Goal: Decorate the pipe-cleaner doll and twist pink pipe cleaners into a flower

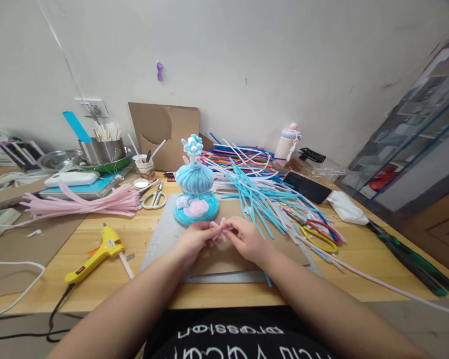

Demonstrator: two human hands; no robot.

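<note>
Between my two hands is a small pink pipe cleaner piece (219, 228), bent into short loops. My left hand (199, 239) pinches its left side, and my right hand (244, 238) grips it from the right with thumb and forefinger. Just beyond the hands stands a blue pipe cleaner figure (194, 179), upright, with a flower on top, a rounded ribbed middle and a round blue base bearing a pink patch. Below the hands lies a brown cardboard sheet (224, 264) on a grey mat (160, 249).
A yellow glue gun (97, 254) lies at left, near pink pipe cleaners (86, 201) and scissors (155, 198). Blue and white pipe cleaners (247, 189) spread at right, beside yellow-handled pliers (320, 240), a phone (307, 187) and a bottle (287, 144).
</note>
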